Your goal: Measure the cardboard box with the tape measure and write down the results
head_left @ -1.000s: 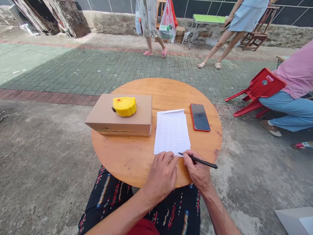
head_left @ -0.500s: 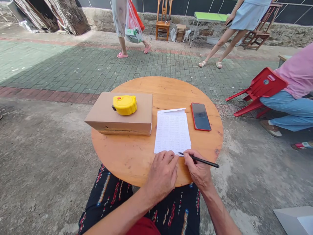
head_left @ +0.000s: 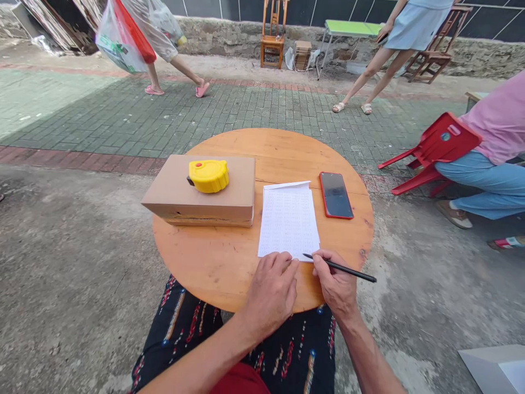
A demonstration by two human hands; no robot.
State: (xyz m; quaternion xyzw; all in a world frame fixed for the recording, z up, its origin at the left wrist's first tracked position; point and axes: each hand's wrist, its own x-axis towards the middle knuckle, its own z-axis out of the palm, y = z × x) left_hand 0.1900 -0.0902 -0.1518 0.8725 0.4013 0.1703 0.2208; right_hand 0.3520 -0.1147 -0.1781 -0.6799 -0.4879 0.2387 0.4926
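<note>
A white sheet of paper (head_left: 288, 219) with fine print lies on the round wooden table (head_left: 229, 262). My left hand (head_left: 270, 293) rests on the table with its fingers laid flat on the paper's near edge. My right hand (head_left: 336, 284) is closed on a thin black pen (head_left: 340, 267), whose tip touches the paper's near right corner. A brown cardboard box (head_left: 197, 194) sits at the table's left with a yellow tape measure (head_left: 209, 176) on top. A red-cased phone (head_left: 336, 195) lies face up to the right of the paper.
A seated person in a pink top and blue trousers (head_left: 488, 164) is at the right beside a tipped red plastic chair (head_left: 435, 150). Two people walk on the brick paving behind, one carrying plastic bags (head_left: 123, 35). Wooden chairs (head_left: 273, 33) and a green folding table (head_left: 348, 30) stand by the far wall.
The person with the bags has walked from the middle to the far left. My right hand and the pen shifted slightly right along the paper's near edge. My left hand stayed put.
</note>
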